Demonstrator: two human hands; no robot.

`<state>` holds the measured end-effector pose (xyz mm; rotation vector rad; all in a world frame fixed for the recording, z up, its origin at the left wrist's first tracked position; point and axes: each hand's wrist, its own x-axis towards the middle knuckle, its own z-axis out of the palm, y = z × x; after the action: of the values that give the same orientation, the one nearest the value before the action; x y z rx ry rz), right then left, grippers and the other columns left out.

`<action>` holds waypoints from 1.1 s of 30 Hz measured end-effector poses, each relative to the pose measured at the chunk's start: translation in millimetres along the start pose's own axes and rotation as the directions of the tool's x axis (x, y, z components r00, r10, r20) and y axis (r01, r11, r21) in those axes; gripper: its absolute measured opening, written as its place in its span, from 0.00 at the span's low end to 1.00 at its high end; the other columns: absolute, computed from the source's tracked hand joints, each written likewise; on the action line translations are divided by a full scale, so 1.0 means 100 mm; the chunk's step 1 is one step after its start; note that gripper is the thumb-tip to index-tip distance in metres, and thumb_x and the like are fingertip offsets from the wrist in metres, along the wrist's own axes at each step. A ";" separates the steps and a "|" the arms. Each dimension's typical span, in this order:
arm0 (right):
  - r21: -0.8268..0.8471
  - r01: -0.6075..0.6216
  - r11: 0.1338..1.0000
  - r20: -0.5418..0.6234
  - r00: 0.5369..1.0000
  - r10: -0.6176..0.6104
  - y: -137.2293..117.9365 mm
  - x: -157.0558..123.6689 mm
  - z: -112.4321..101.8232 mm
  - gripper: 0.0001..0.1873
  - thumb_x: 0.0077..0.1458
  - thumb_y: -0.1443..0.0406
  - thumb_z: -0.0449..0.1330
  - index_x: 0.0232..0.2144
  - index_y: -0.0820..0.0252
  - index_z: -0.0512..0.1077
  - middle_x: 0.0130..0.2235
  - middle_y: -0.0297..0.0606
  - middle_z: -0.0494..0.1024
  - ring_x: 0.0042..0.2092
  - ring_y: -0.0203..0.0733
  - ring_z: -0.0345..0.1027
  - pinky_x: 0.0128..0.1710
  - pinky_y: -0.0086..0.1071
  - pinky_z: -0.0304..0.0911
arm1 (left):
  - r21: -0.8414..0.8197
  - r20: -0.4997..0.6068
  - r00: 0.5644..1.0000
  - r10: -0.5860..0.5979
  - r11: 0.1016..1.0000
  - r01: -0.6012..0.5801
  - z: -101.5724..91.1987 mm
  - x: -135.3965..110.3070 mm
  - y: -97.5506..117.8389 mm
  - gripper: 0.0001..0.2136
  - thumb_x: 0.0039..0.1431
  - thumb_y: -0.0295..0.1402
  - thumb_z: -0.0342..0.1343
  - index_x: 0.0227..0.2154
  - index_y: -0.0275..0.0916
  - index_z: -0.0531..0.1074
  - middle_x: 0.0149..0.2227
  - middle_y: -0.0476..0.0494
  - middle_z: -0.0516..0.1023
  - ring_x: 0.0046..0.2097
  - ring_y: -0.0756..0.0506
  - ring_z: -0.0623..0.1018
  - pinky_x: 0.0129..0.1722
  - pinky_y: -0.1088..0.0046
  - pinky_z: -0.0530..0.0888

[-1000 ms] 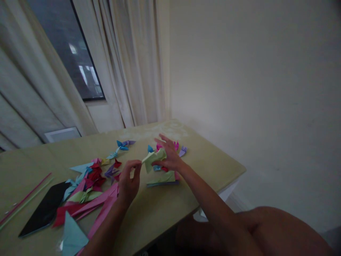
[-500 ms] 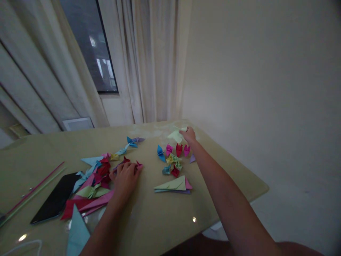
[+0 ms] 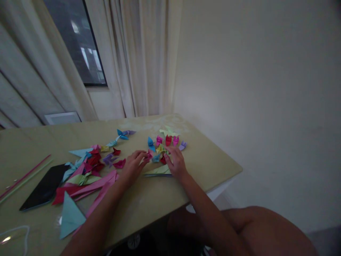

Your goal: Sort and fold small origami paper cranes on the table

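Observation:
My left hand has its fingertips closed on a small pink origami crane at the left side of a cluster of folded paper. From the right, my right hand reaches over the cluster, thumb and fingers apart around a yellow-green folded piece. I cannot tell if it touches it. Below the fingers lie a teal folded piece and a dark red one, partly hidden. Behind them stand a blue crane, a red one, pink ones and a purple one.
Long folded papers lie in front of my hands. To the left is a colourful pile of origami, beside a black phone and thin pink and green sticks. A pale-green piece lies behind the cluster. A wall borders the table.
My right hand has let go of the pale-green paper and come back toward me to the cluster. My left hand has moved right from the pile with the pink crane. The view has shifted.

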<state>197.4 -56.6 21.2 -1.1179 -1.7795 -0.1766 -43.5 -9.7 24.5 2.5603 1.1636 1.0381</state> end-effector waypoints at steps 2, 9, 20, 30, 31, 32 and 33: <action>0.008 0.089 0.996 0.085 0.992 -0.089 -0.02 0.00 0.00 0.22 0.73 0.62 0.55 0.66 0.55 0.67 0.57 0.48 0.78 0.58 0.50 0.71 0.59 0.45 0.67 | -0.160 -0.001 0.988 0.156 0.975 -0.154 0.07 -0.01 0.11 0.08 0.71 0.34 0.54 0.46 0.43 0.77 0.51 0.40 0.80 0.52 0.43 0.81 0.53 0.64 0.78; -0.016 0.234 0.972 0.235 0.946 -0.224 0.02 0.01 0.06 0.14 0.74 0.64 0.53 0.50 0.54 0.79 0.40 0.43 0.83 0.44 0.47 0.76 0.48 0.40 0.72 | -0.280 -0.050 0.974 0.219 0.933 -0.224 0.11 -0.02 0.24 0.09 0.72 0.30 0.52 0.46 0.43 0.76 0.51 0.39 0.81 0.53 0.45 0.82 0.54 0.66 0.79; 0.017 0.232 0.973 0.101 0.967 -0.233 0.01 0.02 0.02 0.12 0.73 0.66 0.55 0.49 0.55 0.78 0.41 0.42 0.84 0.43 0.45 0.78 0.47 0.38 0.73 | -0.270 -0.124 0.991 -0.047 0.963 0.012 0.13 -0.02 0.19 0.09 0.72 0.37 0.52 0.47 0.42 0.74 0.44 0.42 0.83 0.44 0.44 0.82 0.47 0.66 0.79; -0.154 -0.438 0.886 -0.105 0.899 0.426 0.31 -0.01 -0.13 0.08 0.67 0.68 0.58 0.39 0.56 0.78 0.39 0.39 0.80 0.38 0.43 0.73 0.41 0.33 0.67 | 0.688 -0.048 0.869 -0.493 0.614 0.387 -0.39 -0.18 -0.18 0.20 0.70 0.28 0.41 0.47 0.33 0.80 0.55 0.26 0.76 0.57 0.28 0.72 0.52 0.49 0.69; -0.181 -0.458 0.870 -0.072 0.889 0.453 0.32 -0.01 -0.12 0.07 0.65 0.68 0.59 0.38 0.56 0.78 0.39 0.38 0.80 0.37 0.42 0.73 0.39 0.32 0.66 | 0.675 -0.020 0.866 -0.500 0.632 0.380 -0.38 -0.17 -0.21 0.20 0.70 0.28 0.41 0.45 0.34 0.81 0.55 0.27 0.76 0.58 0.28 0.72 0.53 0.49 0.69; -0.206 -0.467 0.860 -0.045 0.883 0.468 0.33 -0.02 -0.11 0.06 0.64 0.68 0.60 0.37 0.56 0.77 0.38 0.38 0.80 0.36 0.42 0.72 0.39 0.32 0.65 | 0.643 0.000 0.866 -0.500 0.663 0.383 -0.36 -0.16 -0.24 0.19 0.70 0.29 0.42 0.43 0.36 0.82 0.55 0.28 0.77 0.59 0.28 0.71 0.53 0.48 0.69; -0.229 -0.467 0.854 -0.028 0.880 0.474 0.34 -0.03 -0.10 0.06 0.63 0.69 0.60 0.37 0.56 0.77 0.38 0.37 0.80 0.36 0.41 0.72 0.38 0.31 0.64 | 0.593 0.014 0.870 -0.493 0.704 0.390 -0.31 -0.14 -0.25 0.18 0.70 0.31 0.44 0.42 0.38 0.82 0.55 0.30 0.77 0.59 0.28 0.71 0.53 0.47 0.69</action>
<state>229.6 -45.0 12.4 -1.6999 -1.4789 -0.0683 -85.1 -6.6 31.1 2.4445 2.1692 0.3643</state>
